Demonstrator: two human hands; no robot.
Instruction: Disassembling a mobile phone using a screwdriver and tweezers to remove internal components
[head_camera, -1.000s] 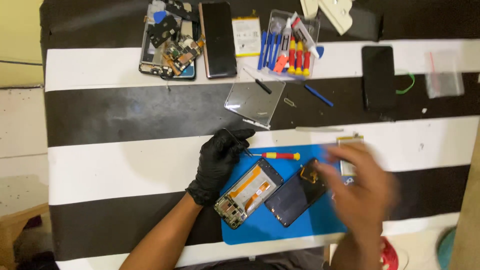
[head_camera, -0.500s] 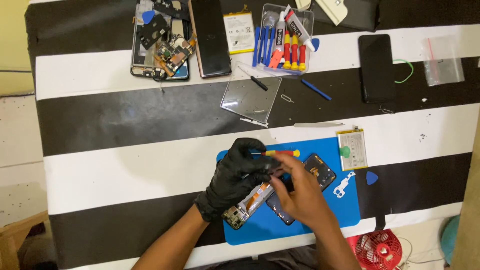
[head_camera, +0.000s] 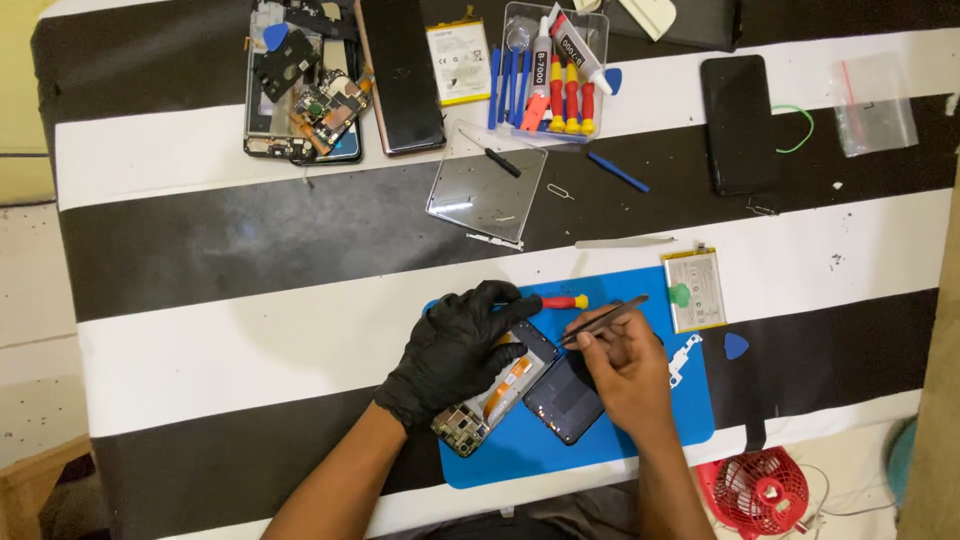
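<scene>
My left hand (head_camera: 458, 352), in a black glove, presses down on an opened phone body (head_camera: 490, 395) that lies on a blue work mat (head_camera: 690, 410); circuit board and an orange flex strip show inside it. My bare right hand (head_camera: 625, 372) holds metal tweezers (head_camera: 603, 320), with the tips pointing left toward the phone's upper edge. A dark phone panel (head_camera: 565, 400) lies under my right hand, beside the phone body. A red and yellow screwdriver (head_camera: 565, 301) rests on the mat just beyond my left fingers.
A battery (head_camera: 694, 290), a white bracket (head_camera: 685, 358) and a blue pick (head_camera: 735, 345) lie right of the mat. Farther back are a clear case (head_camera: 480, 195), a tray of screwdrivers (head_camera: 555, 75), a dismantled phone (head_camera: 300, 95), two dark phones (head_camera: 738, 125), a plastic bag (head_camera: 872, 105). A red fan (head_camera: 765, 495) sits at the bottom right.
My right hand came in from the right with the tweezers and settled over the dark panel. My left hand shifted down onto the phone body. The camera view moved closer.
</scene>
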